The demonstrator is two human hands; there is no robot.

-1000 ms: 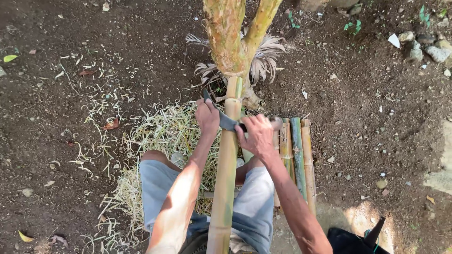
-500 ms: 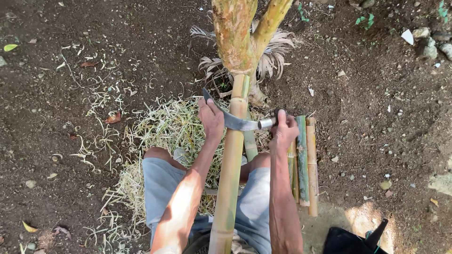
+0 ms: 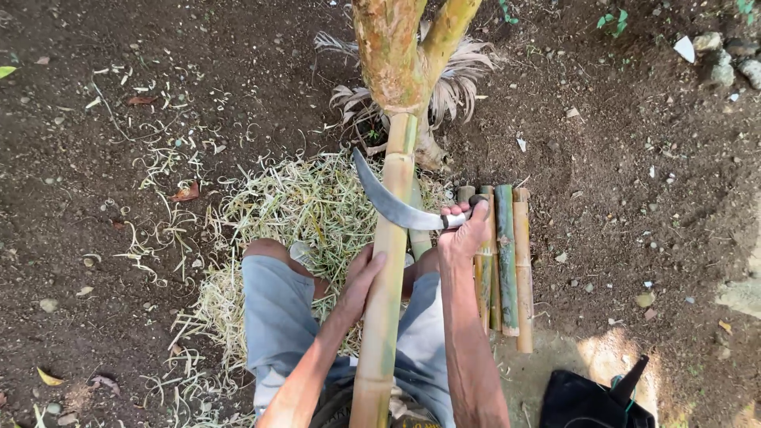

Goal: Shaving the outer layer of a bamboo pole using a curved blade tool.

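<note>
While left hand [image 3: 363,279] grips bamboo pole [image 3: 386,261], right hand [image 3: 464,234] clasps curved knife [image 3: 392,204], blade across pole's edge.

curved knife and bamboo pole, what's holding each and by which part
The right hand grips the curved knife by its handle; the left hand holds the bamboo pole at mid-length.
</note>
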